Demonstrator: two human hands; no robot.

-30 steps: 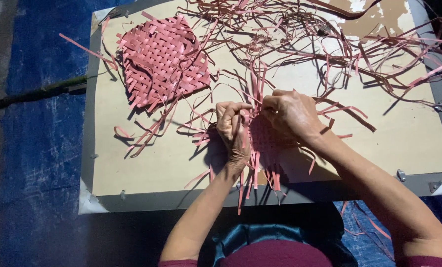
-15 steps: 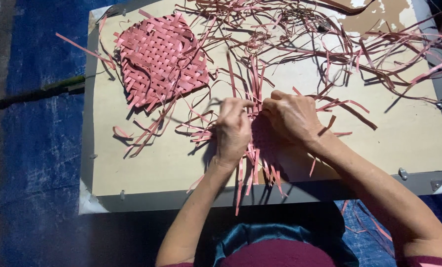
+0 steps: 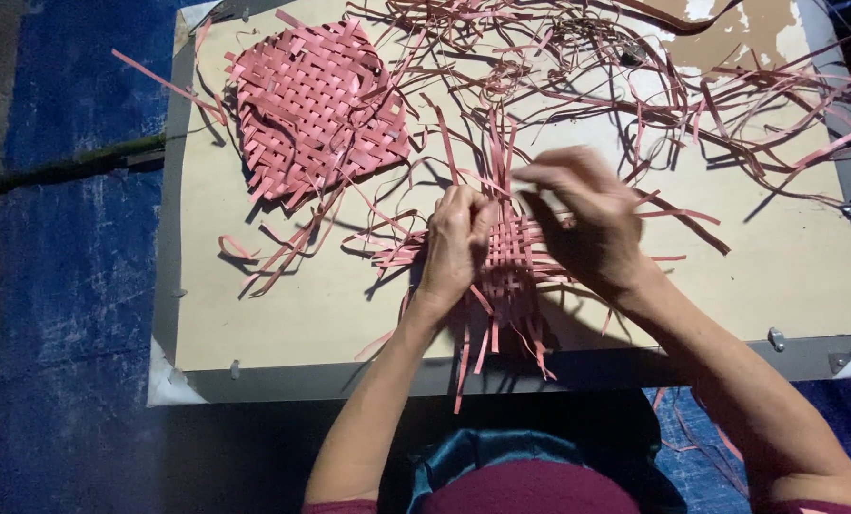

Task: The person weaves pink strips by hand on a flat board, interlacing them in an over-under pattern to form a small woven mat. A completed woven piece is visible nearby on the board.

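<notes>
Left hand point(image 3: 456, 246), fingers curled, presses down on a small pink woven patch point(image 3: 513, 255) near the board's point(image 3: 283, 324) front edge; right hand point(image 3: 583, 221) hovers above it, fingertips pinching a strip point(image 3: 497, 157). Finished mat point(image 3: 313, 107) lies upper left, loose strips point(image 3: 654, 86) beyond.

No package, label, sign or screen shows anywhere in this view.
</notes>
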